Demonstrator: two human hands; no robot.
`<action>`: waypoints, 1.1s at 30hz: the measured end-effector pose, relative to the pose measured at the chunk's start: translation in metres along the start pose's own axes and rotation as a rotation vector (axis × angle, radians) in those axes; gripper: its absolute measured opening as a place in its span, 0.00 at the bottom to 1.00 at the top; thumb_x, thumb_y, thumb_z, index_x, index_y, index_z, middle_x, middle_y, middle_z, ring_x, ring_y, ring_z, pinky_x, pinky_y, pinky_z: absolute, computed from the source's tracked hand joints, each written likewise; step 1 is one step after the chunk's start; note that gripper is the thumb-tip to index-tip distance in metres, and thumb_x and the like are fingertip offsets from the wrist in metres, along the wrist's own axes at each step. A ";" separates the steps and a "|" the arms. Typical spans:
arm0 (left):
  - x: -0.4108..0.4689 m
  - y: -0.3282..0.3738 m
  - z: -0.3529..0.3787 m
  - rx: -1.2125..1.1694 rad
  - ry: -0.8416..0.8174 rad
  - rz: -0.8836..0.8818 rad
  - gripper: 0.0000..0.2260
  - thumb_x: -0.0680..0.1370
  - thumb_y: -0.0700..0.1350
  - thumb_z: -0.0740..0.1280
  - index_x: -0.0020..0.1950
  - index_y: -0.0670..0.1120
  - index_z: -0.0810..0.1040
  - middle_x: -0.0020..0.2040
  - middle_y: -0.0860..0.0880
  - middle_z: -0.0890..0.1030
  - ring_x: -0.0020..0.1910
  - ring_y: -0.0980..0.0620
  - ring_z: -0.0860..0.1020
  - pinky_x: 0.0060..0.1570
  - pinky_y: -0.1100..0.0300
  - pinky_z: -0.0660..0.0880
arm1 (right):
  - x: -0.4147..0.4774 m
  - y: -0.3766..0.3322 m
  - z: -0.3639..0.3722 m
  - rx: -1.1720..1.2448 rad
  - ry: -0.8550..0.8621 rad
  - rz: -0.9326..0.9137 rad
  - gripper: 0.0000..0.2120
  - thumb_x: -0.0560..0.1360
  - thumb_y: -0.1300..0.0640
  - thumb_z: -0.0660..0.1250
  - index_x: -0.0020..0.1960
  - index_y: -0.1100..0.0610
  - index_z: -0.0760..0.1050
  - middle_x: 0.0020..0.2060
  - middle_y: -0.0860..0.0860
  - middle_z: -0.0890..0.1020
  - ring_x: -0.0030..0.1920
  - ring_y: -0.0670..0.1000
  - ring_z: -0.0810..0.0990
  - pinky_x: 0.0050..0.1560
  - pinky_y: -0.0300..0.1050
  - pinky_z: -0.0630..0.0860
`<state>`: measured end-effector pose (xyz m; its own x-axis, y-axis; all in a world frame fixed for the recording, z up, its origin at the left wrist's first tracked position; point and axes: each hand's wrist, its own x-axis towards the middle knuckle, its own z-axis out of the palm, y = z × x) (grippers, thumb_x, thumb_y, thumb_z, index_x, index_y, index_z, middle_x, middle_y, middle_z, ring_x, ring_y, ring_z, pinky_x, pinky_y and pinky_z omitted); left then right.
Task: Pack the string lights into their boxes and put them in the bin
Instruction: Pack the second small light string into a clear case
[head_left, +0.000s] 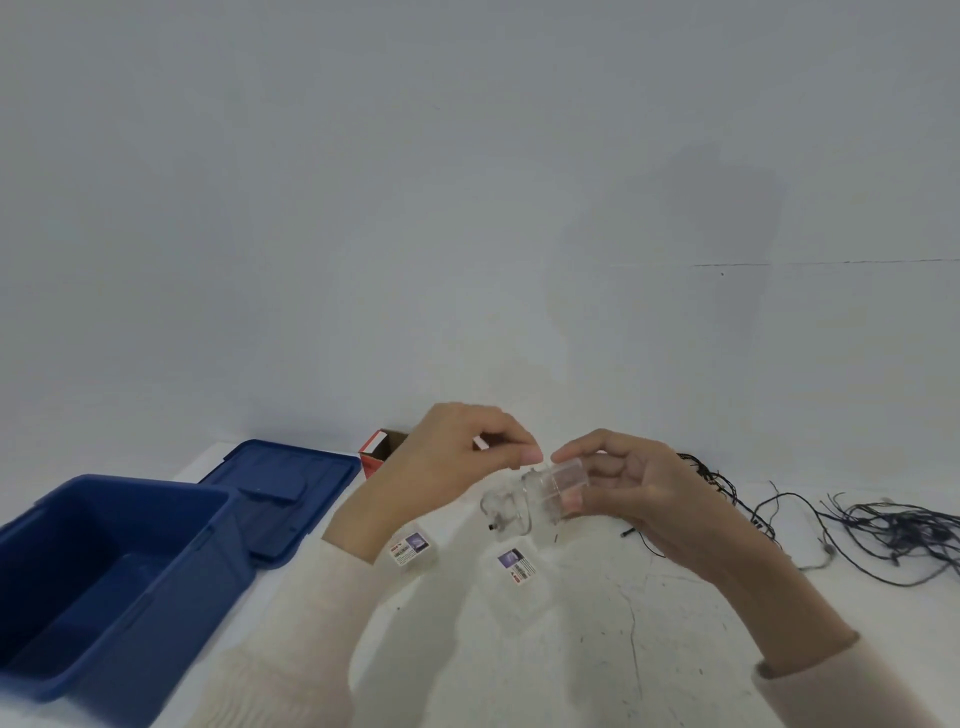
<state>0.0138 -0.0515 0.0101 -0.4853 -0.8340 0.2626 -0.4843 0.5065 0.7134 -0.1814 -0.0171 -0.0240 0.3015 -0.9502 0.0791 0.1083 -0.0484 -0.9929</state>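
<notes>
A white, scuffed surface (597, 649) runs to the wall. At its left edge sits an open blue bin (104, 571), its blue lid (280, 493) lying flat just behind. A red cardboard box (378, 451) stands by the far edge. Two small labelled clear boxes (413, 550) (519, 566) lie mid-surface. Tangled dark string lights (883, 530) sprawl toward the right edge.

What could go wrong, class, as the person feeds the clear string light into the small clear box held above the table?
1. The loose coil dangles below the clear box in the right hand; it may spring out.
2. The left hand pinches only the thin wire end, which could slip.
3. The dark tangled lights lie close on the right and might snag a sleeve.
</notes>
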 end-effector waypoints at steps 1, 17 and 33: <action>-0.003 -0.004 0.002 -0.105 -0.023 -0.052 0.04 0.74 0.42 0.70 0.40 0.49 0.83 0.33 0.56 0.81 0.30 0.64 0.74 0.35 0.70 0.71 | 0.001 0.001 0.000 0.032 -0.023 0.019 0.16 0.64 0.72 0.73 0.50 0.63 0.78 0.44 0.63 0.84 0.43 0.57 0.83 0.44 0.43 0.80; -0.038 -0.030 0.055 -0.664 0.501 -0.349 0.09 0.76 0.33 0.65 0.48 0.44 0.82 0.37 0.51 0.85 0.35 0.58 0.80 0.35 0.68 0.75 | 0.018 0.019 0.035 0.342 0.194 0.137 0.13 0.68 0.70 0.71 0.52 0.63 0.78 0.39 0.57 0.83 0.36 0.52 0.81 0.37 0.39 0.79; -0.047 -0.026 0.069 -1.220 0.507 -0.408 0.09 0.73 0.38 0.67 0.52 0.37 0.78 0.45 0.43 0.83 0.44 0.51 0.81 0.51 0.61 0.79 | 0.015 0.041 0.055 0.169 0.378 -0.102 0.12 0.67 0.69 0.73 0.47 0.58 0.78 0.41 0.57 0.85 0.46 0.60 0.83 0.55 0.52 0.76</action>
<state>-0.0007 -0.0102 -0.0652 -0.0220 -0.9963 -0.0827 0.5389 -0.0815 0.8384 -0.1208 -0.0163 -0.0587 -0.0838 -0.9907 0.1075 0.2833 -0.1271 -0.9506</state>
